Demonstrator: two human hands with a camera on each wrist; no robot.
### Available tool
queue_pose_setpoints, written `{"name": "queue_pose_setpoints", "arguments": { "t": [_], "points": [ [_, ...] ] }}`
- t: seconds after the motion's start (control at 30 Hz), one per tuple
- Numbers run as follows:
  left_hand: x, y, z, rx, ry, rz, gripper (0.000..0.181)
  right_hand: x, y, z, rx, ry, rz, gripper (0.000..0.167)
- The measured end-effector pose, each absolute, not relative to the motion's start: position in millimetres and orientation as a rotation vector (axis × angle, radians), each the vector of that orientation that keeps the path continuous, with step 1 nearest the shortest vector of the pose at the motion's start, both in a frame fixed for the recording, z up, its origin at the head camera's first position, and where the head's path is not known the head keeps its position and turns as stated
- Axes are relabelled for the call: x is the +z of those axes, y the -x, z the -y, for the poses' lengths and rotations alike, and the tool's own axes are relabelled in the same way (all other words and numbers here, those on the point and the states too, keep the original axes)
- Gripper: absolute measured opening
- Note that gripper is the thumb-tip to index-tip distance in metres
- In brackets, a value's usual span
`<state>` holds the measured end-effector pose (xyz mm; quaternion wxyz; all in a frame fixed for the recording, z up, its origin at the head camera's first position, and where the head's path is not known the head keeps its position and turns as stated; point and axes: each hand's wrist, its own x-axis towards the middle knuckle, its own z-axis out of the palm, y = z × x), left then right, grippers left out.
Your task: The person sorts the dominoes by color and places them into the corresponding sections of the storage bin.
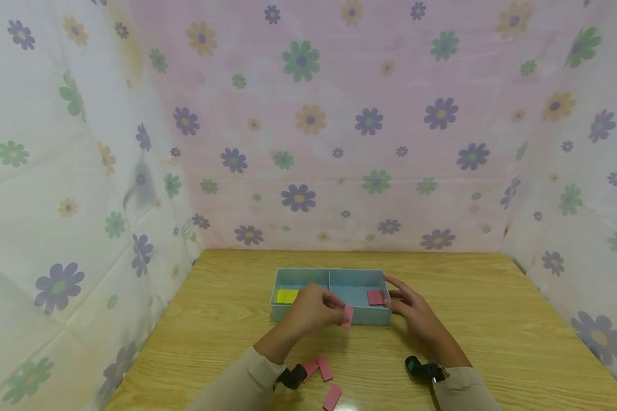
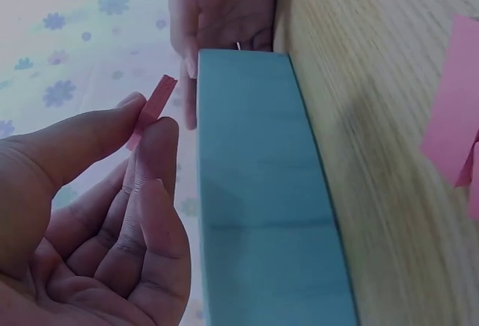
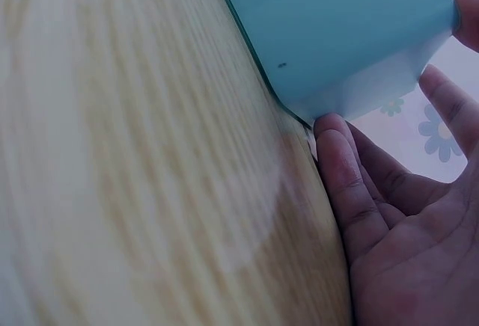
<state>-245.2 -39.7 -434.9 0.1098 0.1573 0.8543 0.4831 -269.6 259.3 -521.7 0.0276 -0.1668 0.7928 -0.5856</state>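
My left hand (image 1: 311,308) pinches a pink rectangular tile (image 1: 347,316) between thumb and fingertips, above the near wall of a light blue two-compartment box (image 1: 308,314). Seen from the left wrist, the thin pink tile (image 2: 153,109) is edge-on and tilted, apart from the box (image 2: 262,184). My right hand (image 1: 416,317) rests at the box's right end, fingers spread along it. The right wrist view shows its thumb and fingertips (image 3: 334,125) touching the box (image 3: 337,34). Yellow tiles (image 1: 287,296) lie in the left compartment, partly hidden by my left hand; pink tiles (image 1: 376,297) lie in the right one.
Loose pink tiles (image 1: 325,369) lie on the wooden table (image 1: 226,319) in front of the box, one partly behind the left wrist camera (image 1: 293,377). Flower-patterned cloth (image 1: 339,171) hangs behind the table and along both sides.
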Motion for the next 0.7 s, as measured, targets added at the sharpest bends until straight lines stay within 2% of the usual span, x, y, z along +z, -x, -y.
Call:
{"name": "queue_pose_setpoints", "arguments": {
  "t": [0.37, 0.7],
  "points": [
    [-415, 254, 29, 1.37, -0.483, -2.539, 0.008, -520, 269, -260, -1.813, 0.469, -2.429, 0.06],
    [-411, 267, 20, 1.391, -0.497, -2.519, 0.009, -519, 267, -259, -1.836, 0.459, -2.407, 0.059]
  ]
}}
